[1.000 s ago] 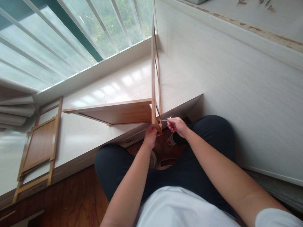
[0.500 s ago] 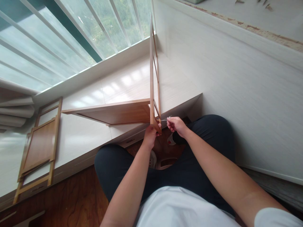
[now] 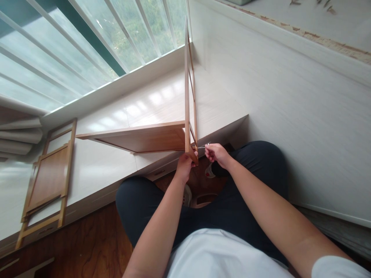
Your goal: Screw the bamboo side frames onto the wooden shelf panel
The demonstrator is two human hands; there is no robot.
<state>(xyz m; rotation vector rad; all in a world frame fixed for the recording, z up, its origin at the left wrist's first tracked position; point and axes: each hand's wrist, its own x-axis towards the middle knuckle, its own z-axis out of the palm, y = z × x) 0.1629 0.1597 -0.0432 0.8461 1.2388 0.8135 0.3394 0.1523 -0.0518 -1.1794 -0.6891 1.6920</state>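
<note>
A wooden side frame (image 3: 187,88) stands on edge on the white window ledge (image 3: 116,162), with a wooden shelf board (image 3: 139,137) joined to its left side. My left hand (image 3: 185,164) grips the frame's near bottom corner. My right hand (image 3: 216,152) pinches a small metal tool (image 3: 203,146), thin like a hex key, whose tip meets the frame's right face near that corner.
More wooden frames and a panel (image 3: 48,175) lie flat on the ledge at the left. A barred window (image 3: 87,42) runs behind. A white wall panel (image 3: 290,100) rises to the right. My knees and a stool (image 3: 203,199) sit over the dark wood floor (image 3: 87,243).
Almost nothing differs; the view shifts slightly, and both hands stay at the frame's corner with the tool against it.
</note>
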